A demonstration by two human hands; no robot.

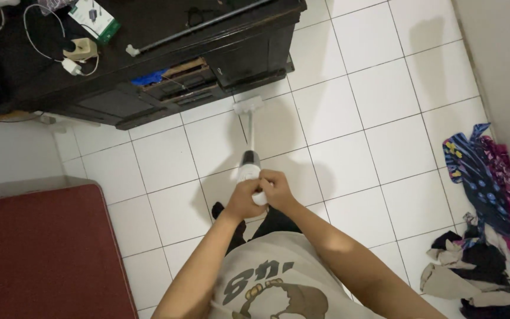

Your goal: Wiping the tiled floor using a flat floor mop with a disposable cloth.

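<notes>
Gripping one stick vacuum [249, 159], seemingly both hands [261, 195].

One package is visible: a flat rectangular box [94, 19] lying on top of the dark wooden desk [149, 35], near its upper left area. Its face is white with a green band along one edge and a small dark product picture. It lies tilted, just beside a coiled white cable [42, 35]. No signs or screens show.
</notes>
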